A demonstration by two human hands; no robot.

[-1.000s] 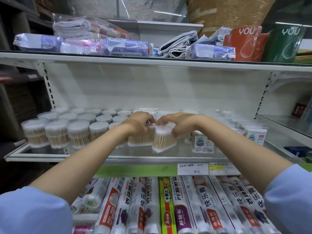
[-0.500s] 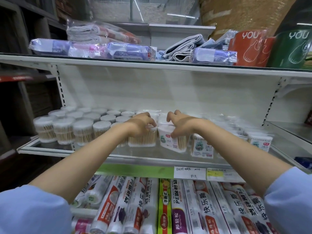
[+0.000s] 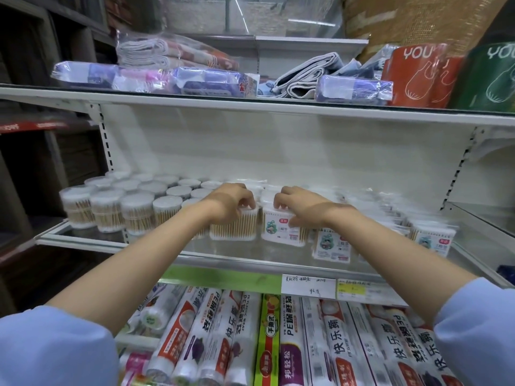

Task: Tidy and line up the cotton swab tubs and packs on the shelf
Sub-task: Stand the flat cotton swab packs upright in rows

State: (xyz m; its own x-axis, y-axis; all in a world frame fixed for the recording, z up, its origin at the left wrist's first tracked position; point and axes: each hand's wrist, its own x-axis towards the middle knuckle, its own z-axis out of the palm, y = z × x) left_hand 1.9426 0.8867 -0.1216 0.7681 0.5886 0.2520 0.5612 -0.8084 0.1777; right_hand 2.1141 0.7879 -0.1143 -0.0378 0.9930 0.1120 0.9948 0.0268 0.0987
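Note:
Round clear cotton swab tubs (image 3: pixel 107 208) stand in rows on the left of the glass shelf (image 3: pixel 117 240). Flat labelled swab packs (image 3: pixel 331 247) stand in a loose row to the right. My left hand (image 3: pixel 230 200) grips the top of a clear pack of wooden swabs (image 3: pixel 234 227) at the shelf's middle. My right hand (image 3: pixel 296 203) holds the top of a labelled swab pack (image 3: pixel 280 231) right beside it, thumb on the label face. The two packs stand upright, nearly touching.
The shelf above (image 3: pixel 250 103) carries wrapped cloths and an orange bag (image 3: pixel 418 75). Below the glass shelf lie rolls of plastic wrap (image 3: pixel 289 344) behind price tags (image 3: pixel 308 285). A side glass shelf (image 3: pixel 482 218) juts in at the right. Dark shelving stands at the left.
The pack under my right hand was turned from tilted with its swab ends showing to upright with its label facing me, close beside the left pack. My view moved closer.

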